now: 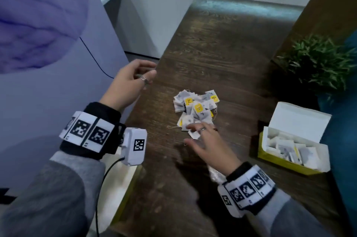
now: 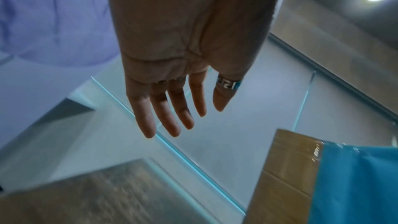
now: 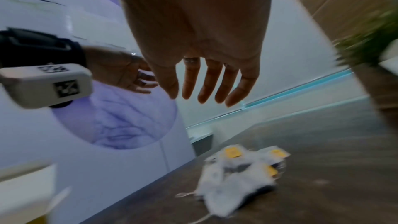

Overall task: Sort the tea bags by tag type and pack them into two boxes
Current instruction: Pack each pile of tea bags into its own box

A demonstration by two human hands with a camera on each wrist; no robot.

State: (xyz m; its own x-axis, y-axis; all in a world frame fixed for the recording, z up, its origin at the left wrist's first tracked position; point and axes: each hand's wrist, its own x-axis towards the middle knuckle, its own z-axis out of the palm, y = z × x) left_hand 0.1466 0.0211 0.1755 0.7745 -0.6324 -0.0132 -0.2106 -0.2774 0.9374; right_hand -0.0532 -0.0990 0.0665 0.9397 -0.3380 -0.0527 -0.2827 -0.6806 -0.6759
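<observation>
Two hands: left hand, right hand. One heap of tea bags, too tangled to count; three yellow tags show. One open box. One plant.

Both my hands open above the worktop

My left hand hangs off the worktop's left edge, fingers loosely extended, gripping nothing. My right hand reaches palm-down over the worktop's middle, fingers spread and straight, nothing in its grip; each wrist wears a banded cuff.
</observation>
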